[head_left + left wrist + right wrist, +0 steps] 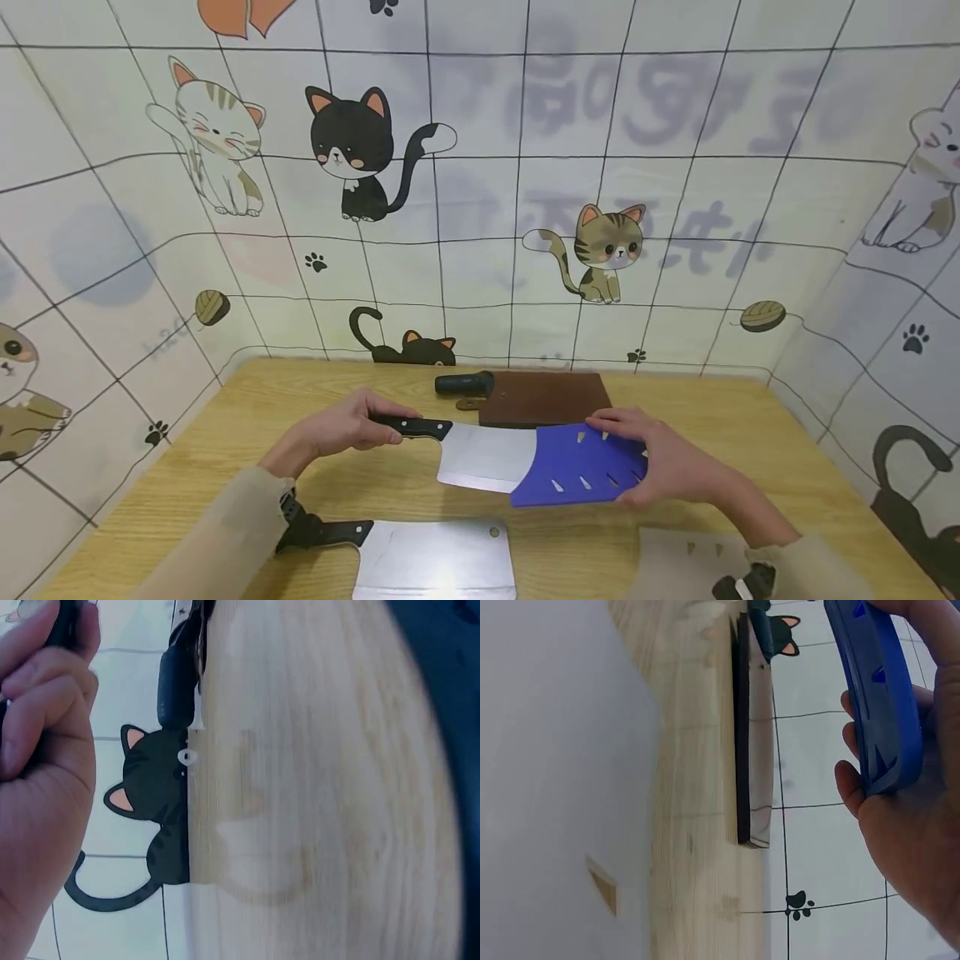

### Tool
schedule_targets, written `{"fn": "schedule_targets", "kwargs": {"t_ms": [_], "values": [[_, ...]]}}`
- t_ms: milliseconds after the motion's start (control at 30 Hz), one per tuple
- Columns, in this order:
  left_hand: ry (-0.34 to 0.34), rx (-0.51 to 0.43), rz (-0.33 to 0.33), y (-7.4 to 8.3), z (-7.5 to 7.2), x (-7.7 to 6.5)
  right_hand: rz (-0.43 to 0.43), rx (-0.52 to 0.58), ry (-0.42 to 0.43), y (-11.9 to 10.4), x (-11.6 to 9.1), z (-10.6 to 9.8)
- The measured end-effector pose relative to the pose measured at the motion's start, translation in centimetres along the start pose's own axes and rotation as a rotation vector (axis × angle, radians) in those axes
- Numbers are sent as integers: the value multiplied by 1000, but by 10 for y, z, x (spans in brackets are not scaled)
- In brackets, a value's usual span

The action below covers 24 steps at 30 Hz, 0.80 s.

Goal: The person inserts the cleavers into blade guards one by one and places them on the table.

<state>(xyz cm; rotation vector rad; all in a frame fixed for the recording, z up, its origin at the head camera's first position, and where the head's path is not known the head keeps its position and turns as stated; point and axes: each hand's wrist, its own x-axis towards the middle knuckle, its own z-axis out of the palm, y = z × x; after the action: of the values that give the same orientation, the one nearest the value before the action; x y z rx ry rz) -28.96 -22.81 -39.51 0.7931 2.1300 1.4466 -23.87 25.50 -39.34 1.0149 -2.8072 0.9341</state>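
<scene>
My left hand (345,429) grips the black handle of a cleaver (483,457), held above the table. A blue slotted blade cover (562,467) encloses the far end of its blade, while the part near the handle is bare. My right hand (671,460) holds this cover by its right end, thumb at the lower edge and fingers at the upper one. In the right wrist view the cover's (889,712) thick edge lies between thumb and fingers. The left wrist view shows the left hand's (45,742) curled fingers, with the blade out of sight.
A second cleaver (435,558) lies on the wooden table (262,396) at the front. Behind, against the wall, another black-handled knife (461,384) sits in a brown sheath (551,397). A pale slotted cover (675,567) lies at the front right, partly under my right forearm.
</scene>
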Motion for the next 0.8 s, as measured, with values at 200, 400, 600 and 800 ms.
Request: {"fn": "schedule_targets", "kwargs": {"t_ms": [200,400,600,800], "values": [[86,42,-5,7,11,7,41,-23,76,0,4,4],[64,6,8,7,13,8,37,-17,76,2,3,5],[-10,-42,25,3,10,8,29,18,27,6,2,4],[72,19,18,8,20,11,51,18,51,9,3,6]]}}
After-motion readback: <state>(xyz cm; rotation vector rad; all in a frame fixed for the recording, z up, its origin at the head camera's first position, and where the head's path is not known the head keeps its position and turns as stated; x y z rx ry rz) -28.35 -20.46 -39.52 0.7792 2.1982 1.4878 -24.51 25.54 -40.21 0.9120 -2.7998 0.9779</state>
